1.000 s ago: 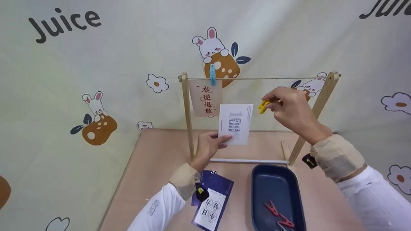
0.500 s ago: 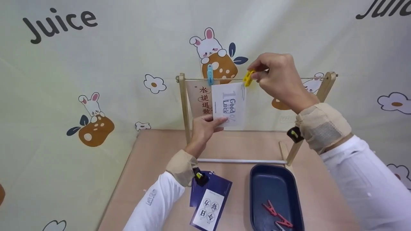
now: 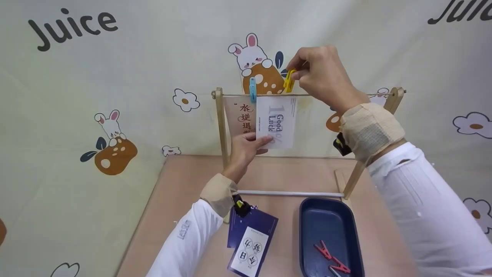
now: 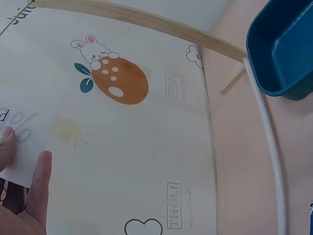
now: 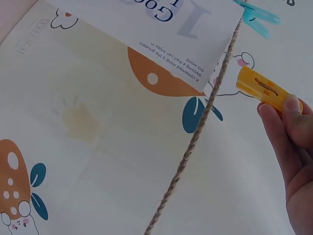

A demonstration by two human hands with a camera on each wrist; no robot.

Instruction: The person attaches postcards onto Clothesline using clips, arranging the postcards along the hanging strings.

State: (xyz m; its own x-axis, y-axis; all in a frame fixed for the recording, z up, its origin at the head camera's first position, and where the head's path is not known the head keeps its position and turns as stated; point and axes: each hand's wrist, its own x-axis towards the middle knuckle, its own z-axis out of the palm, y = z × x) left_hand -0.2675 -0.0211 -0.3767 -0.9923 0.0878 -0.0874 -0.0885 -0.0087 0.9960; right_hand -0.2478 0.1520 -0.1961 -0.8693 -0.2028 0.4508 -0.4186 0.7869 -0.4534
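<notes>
A person's left hand (image 3: pixel 246 152) pinches the lower left part of a white "Good Luck" card (image 3: pixel 276 121), its top edge just beside the twine (image 5: pixel 181 169) of a wooden rack (image 3: pixel 221 127), as seen on my remote feed. The right hand (image 3: pixel 323 75), apart from the left, grips a yellow clothespin (image 3: pixel 289 81) above the line. By my count, one red-lettered card (image 3: pixel 242 115) is already up under a blue clothespin (image 3: pixel 253 90); the white one is not yet clipped. Seemingly left over are two navy cards (image 3: pixel 259 218), overlapping nearer the worktop's (image 3: pixel 192 184) left edge than the navy tray (image 3: pixel 301 231) with its red clothespins (image 3: pixel 323 250) is. A second ago, I saw the white card well below the twine and the yellow clothespin beside it; both have since risen, the clothespin past the line.
</notes>
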